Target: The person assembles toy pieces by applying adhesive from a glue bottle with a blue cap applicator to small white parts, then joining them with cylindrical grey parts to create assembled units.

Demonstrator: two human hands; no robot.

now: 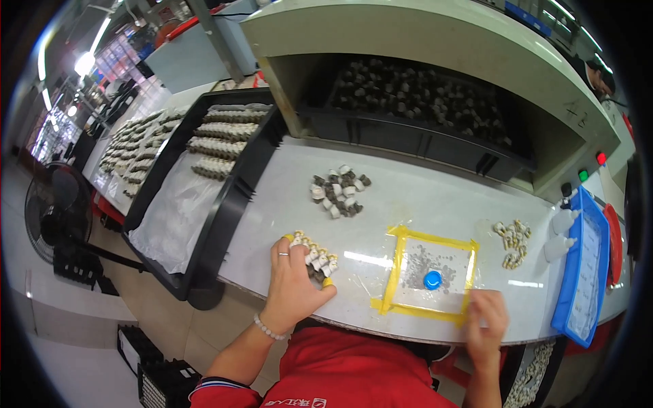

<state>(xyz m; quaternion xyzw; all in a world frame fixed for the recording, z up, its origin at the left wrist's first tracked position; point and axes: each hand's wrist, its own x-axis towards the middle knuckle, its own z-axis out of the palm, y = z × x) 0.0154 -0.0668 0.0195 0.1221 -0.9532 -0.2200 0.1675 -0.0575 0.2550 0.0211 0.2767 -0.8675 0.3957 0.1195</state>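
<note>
"Left hand (292,291): clamped on what?"
"On a row of white-and-grey pieces (318,258), between thumb and fingertips."
"And the right hand (487,321)?"
"Well apart, by the yellow tape frame (392,275), with curled fingers; too blurred to tell whether empty."
"How to hold well?"
"Best to press evenly from both ends, to avoid buckling; and steer clear of the loose pile (337,191) ahead of the left hand."

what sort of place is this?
Probably a factory workshop for small-parts work: a black tray holds small parts in rows, a black bin holds loose ones, and yellow tape frames an area on the white workbench.
</note>
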